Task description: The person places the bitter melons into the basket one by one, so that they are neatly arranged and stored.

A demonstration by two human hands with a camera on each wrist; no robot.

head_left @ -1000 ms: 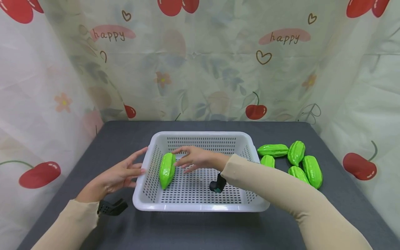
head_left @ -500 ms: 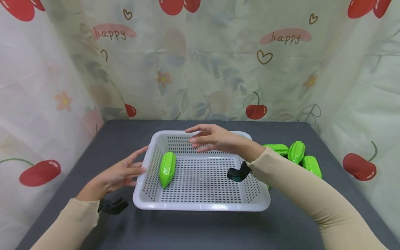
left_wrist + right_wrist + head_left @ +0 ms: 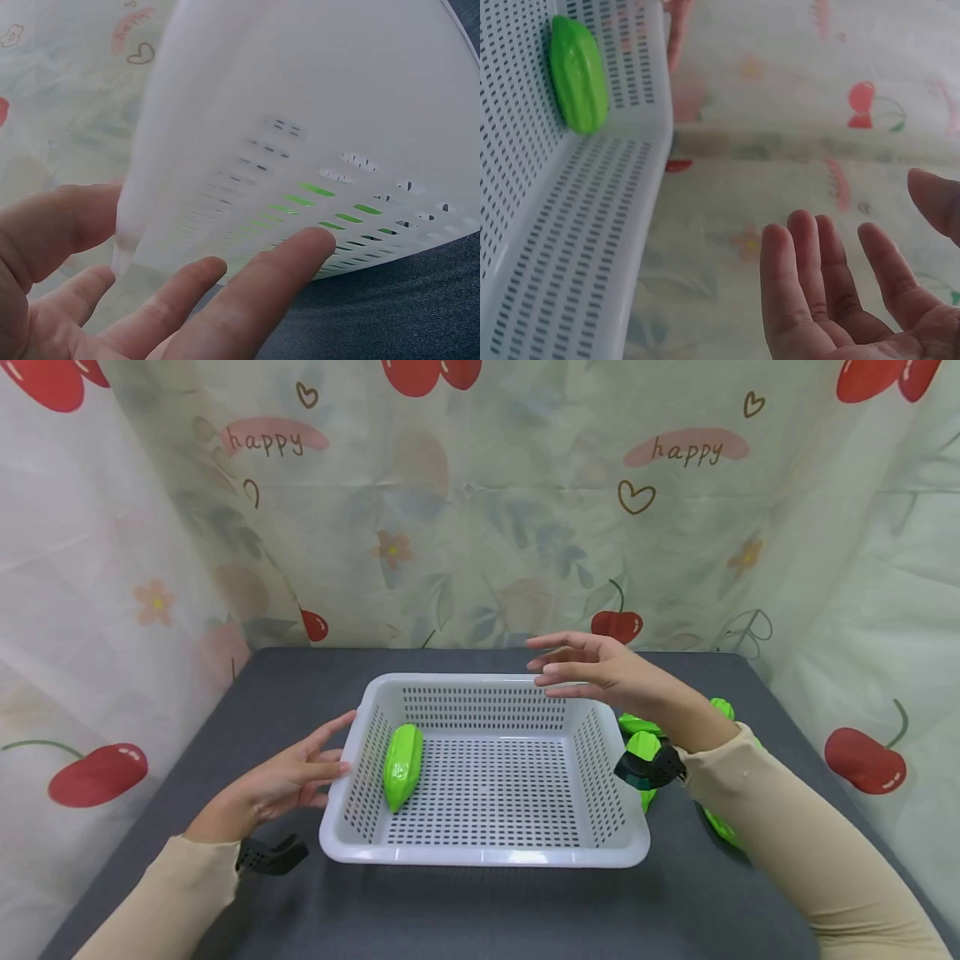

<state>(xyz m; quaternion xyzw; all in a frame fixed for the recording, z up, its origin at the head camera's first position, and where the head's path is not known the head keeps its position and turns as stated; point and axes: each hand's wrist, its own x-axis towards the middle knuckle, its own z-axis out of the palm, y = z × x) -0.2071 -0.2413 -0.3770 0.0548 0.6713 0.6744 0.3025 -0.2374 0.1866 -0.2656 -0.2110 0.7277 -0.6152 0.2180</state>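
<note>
Quickly logged right hand [image 3: 600, 672] empty, loosely spread, nearer green gourds [image 3: 643, 743] at frame right, long axes partly hidden; left hand [image 3: 285, 781] also wide, touching basket [image 3: 483, 857].

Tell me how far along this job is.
Looks done: one green vegetable lies in the basket, near its left wall. In hand: no vegetable; the left hand is at the basket's rim, the right hand, empty, near its far right corner. Probably left to do: the other vegetables on the table, partly hidden by the right arm.
</note>
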